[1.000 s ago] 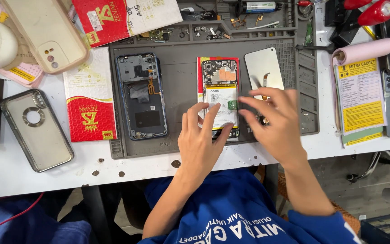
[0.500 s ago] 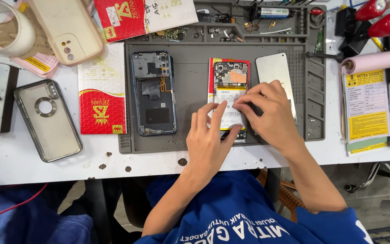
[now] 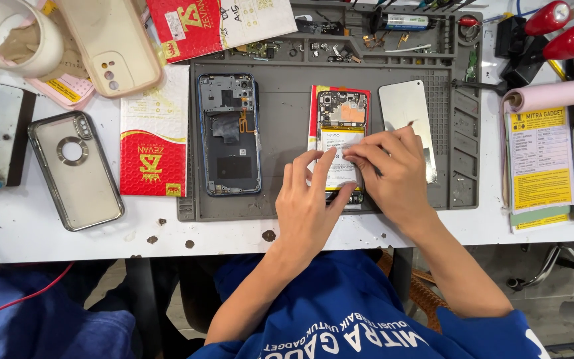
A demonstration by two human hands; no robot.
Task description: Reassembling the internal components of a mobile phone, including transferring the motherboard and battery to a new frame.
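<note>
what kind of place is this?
Likely a phone repair bench: an opened phone lies under both hands on a grey repair mat, a second stripped phone body beside it, small parts in the mat's tray.

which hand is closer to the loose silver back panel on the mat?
Right. The right hand overlaps the silver back panel at its lower edge; the left hand sits further left, over the opened phone.

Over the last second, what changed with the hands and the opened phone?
Both hands slid a little up the opened phone: the left hand and right hand now press fingertips together on its white battery. Nothing was picked up or released. The phone back shell, glass panel and grey mat stayed put.
</note>
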